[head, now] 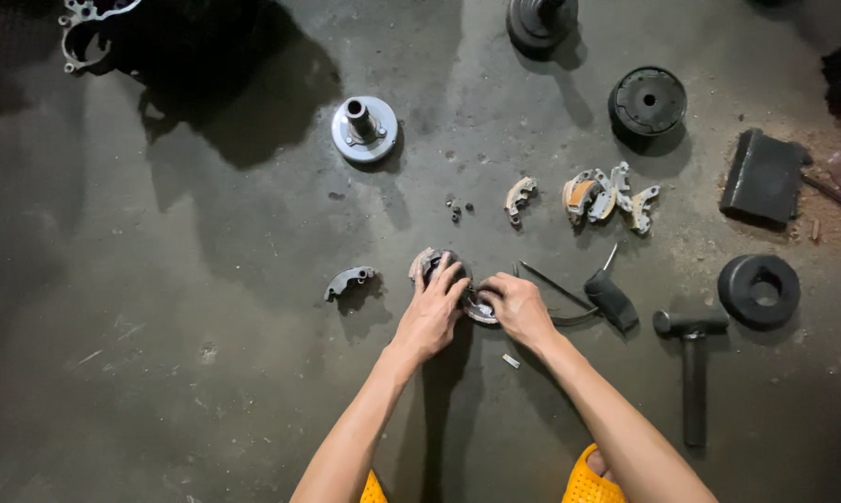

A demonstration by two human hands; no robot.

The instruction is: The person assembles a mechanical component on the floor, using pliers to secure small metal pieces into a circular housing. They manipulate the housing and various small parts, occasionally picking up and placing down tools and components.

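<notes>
Both my hands rest on a round metal clutch assembly lying on the dark concrete floor. My left hand presses on its left part, fingers spread over a brake-shoe-like piece. My right hand grips the assembly's right edge with curled fingers. The hands hide most of the assembly.
A loose curved shoe lies to the left, more shoes behind. Pliers and a hammer lie on the right, beside a black ring. A hub with shaft, a black pulley and a dark block sit farther back.
</notes>
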